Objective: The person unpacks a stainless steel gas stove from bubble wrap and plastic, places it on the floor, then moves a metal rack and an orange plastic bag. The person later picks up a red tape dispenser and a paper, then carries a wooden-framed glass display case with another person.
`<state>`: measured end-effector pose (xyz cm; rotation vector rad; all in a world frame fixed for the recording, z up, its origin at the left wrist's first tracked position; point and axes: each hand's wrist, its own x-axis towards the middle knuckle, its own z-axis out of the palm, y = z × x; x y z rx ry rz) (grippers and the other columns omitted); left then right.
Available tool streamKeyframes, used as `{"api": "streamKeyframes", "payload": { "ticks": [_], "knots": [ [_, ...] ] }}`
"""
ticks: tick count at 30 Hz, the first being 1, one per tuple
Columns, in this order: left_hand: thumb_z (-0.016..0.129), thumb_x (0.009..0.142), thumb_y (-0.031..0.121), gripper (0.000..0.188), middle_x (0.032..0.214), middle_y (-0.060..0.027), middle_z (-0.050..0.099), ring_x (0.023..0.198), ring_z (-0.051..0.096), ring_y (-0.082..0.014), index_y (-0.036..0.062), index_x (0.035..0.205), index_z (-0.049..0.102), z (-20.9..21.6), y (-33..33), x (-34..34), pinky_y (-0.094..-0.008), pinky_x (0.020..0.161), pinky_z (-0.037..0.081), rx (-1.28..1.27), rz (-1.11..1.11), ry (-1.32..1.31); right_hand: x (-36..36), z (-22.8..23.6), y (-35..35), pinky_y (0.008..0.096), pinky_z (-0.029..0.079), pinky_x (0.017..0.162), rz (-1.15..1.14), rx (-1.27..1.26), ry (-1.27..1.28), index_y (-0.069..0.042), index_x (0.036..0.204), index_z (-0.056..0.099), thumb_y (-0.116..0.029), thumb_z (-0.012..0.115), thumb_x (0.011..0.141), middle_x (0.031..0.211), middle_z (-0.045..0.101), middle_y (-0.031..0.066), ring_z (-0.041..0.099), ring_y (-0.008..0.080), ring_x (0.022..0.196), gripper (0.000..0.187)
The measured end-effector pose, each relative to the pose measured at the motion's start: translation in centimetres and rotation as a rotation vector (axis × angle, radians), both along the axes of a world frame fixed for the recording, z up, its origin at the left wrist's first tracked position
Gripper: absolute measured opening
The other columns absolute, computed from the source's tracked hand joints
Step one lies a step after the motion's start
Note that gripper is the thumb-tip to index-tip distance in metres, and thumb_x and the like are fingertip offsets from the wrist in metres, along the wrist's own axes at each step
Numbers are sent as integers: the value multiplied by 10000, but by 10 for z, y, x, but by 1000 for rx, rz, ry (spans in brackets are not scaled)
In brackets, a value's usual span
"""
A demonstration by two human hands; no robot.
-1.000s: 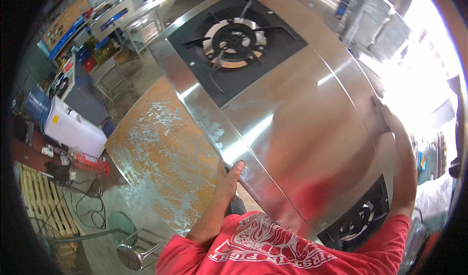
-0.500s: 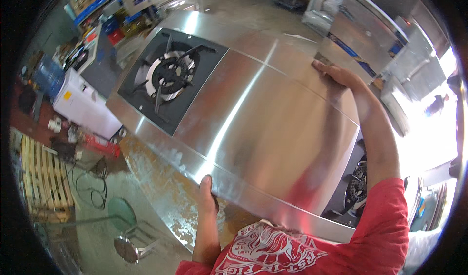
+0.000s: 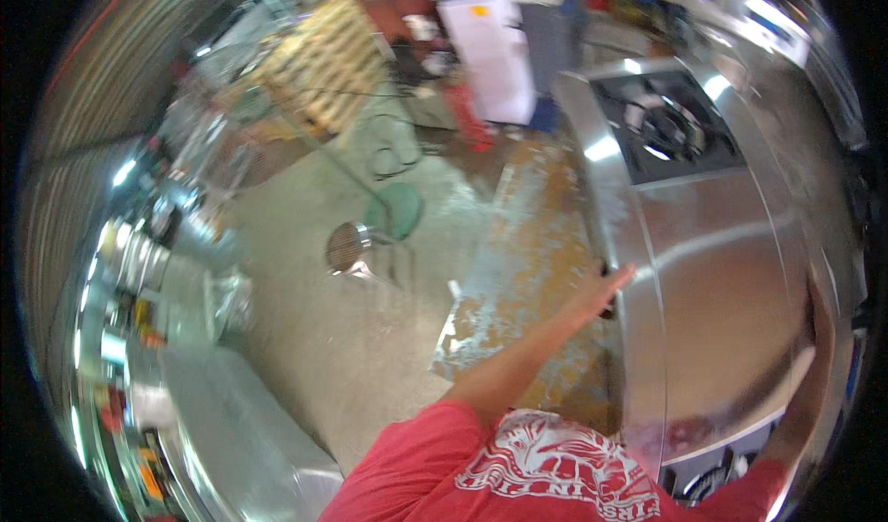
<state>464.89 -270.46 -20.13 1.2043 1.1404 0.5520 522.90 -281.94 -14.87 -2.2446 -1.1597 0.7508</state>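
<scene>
A long stainless-steel gas stove with a burner at each end fills the right side of the view. The far burner sits in a black panel; only part of the near burner shows beside my right sleeve. My left hand is closed on the stove's left edge, thumb on top and fingers tucked below the rim. Along the stove's right edge reaches my right arm, with my right hand near that edge; its fingers are blurred and partly hidden. Under the stove's left side lies a worn yellow-brown board.
A stool and a round green base with a pole stand on the concrete floor. Farther back are a wooden pallet, a black cable, a red cylinder and a white cabinet. A grey sheet-metal piece lies lower left.
My view has swung to the left, so the stove now appears at the right and more floor shows. My left hand stays on the stove's edge; my right hand is less visible.
</scene>
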Motion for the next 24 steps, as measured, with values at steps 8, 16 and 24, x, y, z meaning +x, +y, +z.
{"api": "streamKeyframes", "payload": {
  "ticks": [8,16,24],
  "knots": [
    [622,917,574,707,1089,-126,612,914,592,-188,30,1350,499,-55,-122,-102,-347,729,527,-75,76,-33,-76,36,24,421,469,962,17,319,-508,-8,1359,524,-349,534,996,1246,643,151,617,290,1104,498],
    [632,837,552,659,1038,-240,689,957,681,-373,-25,1154,630,-242,-478,-410,-495,869,523,-280,847,829,-521,107,120,363,512,848,1008,644,-128,-13,1232,610,-157,659,917,1131,668,142,638,240,985,350],
    [710,873,345,369,785,-77,589,631,588,-204,7,975,604,-306,-678,-580,-451,575,536,-733,1635,-16,-989,-33,47,382,516,765,1452,85,28,-5,1150,628,-238,637,937,915,706,133,647,254,805,316]
  ]
}}
